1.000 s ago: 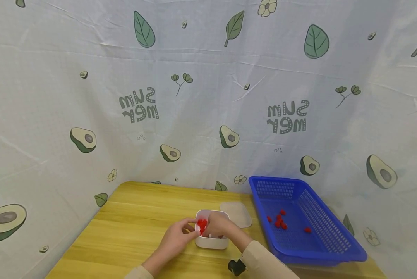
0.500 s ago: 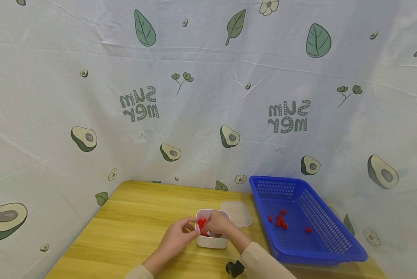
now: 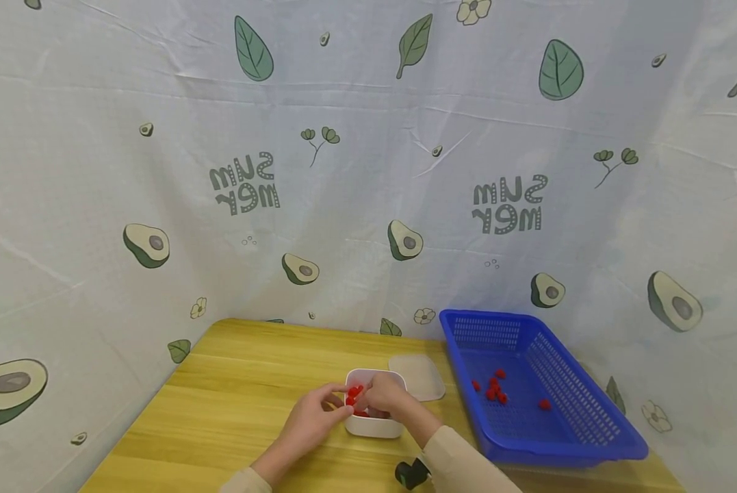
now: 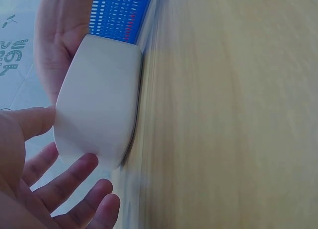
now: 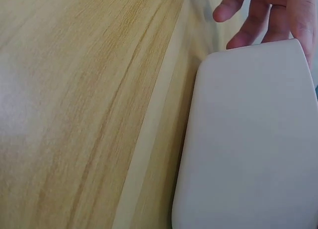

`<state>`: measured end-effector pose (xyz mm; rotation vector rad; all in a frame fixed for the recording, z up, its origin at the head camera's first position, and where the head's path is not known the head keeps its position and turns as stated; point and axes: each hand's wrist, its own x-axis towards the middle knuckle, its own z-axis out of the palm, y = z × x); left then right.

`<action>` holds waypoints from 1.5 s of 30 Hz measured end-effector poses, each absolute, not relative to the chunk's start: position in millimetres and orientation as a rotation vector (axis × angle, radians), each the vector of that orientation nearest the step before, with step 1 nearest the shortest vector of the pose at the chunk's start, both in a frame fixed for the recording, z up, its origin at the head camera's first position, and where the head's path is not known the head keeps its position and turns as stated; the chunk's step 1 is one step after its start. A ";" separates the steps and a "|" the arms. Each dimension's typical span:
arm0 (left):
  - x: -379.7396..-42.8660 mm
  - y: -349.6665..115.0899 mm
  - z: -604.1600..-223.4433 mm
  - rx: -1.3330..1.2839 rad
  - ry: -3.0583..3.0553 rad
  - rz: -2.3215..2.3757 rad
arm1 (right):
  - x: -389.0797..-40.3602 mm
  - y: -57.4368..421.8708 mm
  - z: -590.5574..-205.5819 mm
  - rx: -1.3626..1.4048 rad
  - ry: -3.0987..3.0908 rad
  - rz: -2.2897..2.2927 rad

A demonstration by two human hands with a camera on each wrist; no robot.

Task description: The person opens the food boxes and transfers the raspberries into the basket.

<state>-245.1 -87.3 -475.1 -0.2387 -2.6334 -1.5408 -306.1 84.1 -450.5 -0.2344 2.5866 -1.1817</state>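
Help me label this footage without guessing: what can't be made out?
- What the right hand holds, if anything: head view, hidden by that hand and the white box.
- Count of red pieces in the box: head view, small, partly hand-covered.
- Identity of the black object: head view, small, apparently overlapped by the right sleeve.
- Full blue basket: left wrist view, cut off by top edge.

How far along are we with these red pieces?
Done: some red pieces lie in the white box. In hand: the right hand reaches inside it while the left hand grips its side. Apparently remaining: other red pieces in the blue basket, and perhaps fitting the pale lid-like panel beside the box.
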 end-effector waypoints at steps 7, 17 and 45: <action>-245.2 -86.5 -476.3 -0.234 -2.647 -1.558 | -303.8 85.1 -447.6 -0.223 2.557 -1.199; -245.1 -84.8 -476.3 -0.243 -2.646 -1.544 | -302.0 86.5 -440.7 -0.196 2.557 -1.125; -242.4 -86.6 -476.0 -0.242 -2.642 -1.501 | -321.1 121.2 -380.9 -0.238 2.482 -1.267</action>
